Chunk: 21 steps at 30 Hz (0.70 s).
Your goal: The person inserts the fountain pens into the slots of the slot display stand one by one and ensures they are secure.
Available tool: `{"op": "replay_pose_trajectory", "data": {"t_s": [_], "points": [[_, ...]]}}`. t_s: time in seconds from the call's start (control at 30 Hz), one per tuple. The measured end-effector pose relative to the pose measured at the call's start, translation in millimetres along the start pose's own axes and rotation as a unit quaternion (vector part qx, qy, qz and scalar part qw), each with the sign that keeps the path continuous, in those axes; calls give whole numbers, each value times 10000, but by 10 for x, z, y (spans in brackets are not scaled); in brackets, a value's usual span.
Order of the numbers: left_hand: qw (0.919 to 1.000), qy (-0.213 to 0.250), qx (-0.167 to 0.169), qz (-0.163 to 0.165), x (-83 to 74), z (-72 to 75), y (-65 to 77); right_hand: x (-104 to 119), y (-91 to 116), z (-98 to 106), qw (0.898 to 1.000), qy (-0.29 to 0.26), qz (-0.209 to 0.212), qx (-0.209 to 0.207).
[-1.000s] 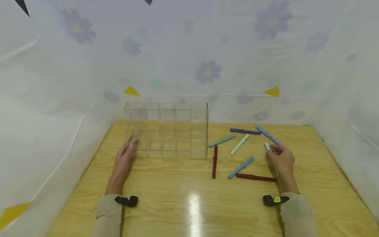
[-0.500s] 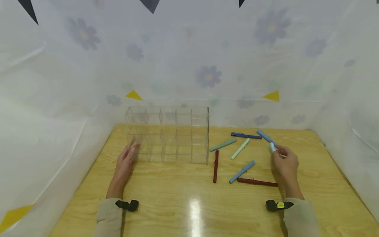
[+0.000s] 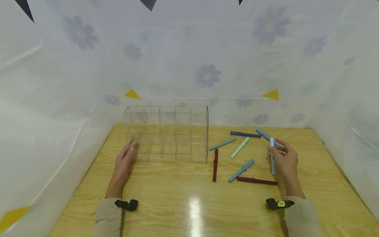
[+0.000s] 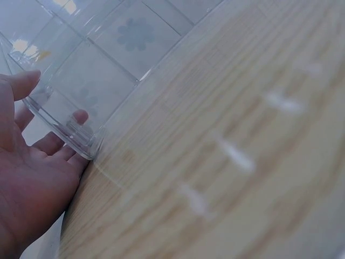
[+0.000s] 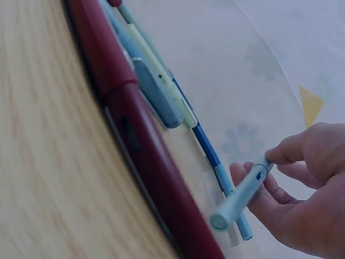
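My right hand [image 3: 285, 158] pinches a pale blue pen [image 3: 273, 161] between thumb and fingers, above the table's right side. In the right wrist view the pen [image 5: 240, 197] is off the tabletop, one end toward the camera. My left hand [image 3: 123, 161] rests at the lower left side of a clear acrylic rack [image 3: 199, 161]. In the left wrist view its thumb lies by the front edge of the rack [image 4: 116, 62], and its fairly straight fingers reach along the outer side, partly seen through the plastic.
Several pens lie scattered right of the rack: a dark red pen [image 3: 215, 164], another dark red pen [image 3: 257, 180], a blue pen [image 3: 241, 170], a pale green pen [image 3: 240, 147], a grey-green pen [image 3: 222, 144], a navy pen [image 3: 245, 134] and a brighter blue pen [image 3: 263, 134]. White sheeting surrounds the table.
My right hand has raised the pale blue pen from the table and turned it, so its length now shows below the fingers. My left hand stays by the rack.
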<state>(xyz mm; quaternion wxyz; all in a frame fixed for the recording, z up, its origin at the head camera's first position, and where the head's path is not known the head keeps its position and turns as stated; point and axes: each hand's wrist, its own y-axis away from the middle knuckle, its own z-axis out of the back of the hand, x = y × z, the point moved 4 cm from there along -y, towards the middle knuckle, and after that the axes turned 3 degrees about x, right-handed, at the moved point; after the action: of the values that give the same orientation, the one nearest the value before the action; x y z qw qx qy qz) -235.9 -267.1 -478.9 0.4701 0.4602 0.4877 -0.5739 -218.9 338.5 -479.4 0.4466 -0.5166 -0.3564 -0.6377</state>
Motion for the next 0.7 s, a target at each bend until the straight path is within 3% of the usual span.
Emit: {"op": "replay_pose_trajectory", "data": {"t_s": [0.17,0.33,0.5,0.7], "points": [[9999,86,-1,-118,18,5,-15,80,24,-27,9925,-1143,215,369],[9998,39,-114,-149,49,21,-31,152,41,-61,9870,-1414,463,606],[9997,3,-189,-145,209,68,-83,228,61,-115,9812,-1696,625,681],[9995,-118,-253,-128,316,93,-106,349,112,-176,9825,-1620,709,585]]}}
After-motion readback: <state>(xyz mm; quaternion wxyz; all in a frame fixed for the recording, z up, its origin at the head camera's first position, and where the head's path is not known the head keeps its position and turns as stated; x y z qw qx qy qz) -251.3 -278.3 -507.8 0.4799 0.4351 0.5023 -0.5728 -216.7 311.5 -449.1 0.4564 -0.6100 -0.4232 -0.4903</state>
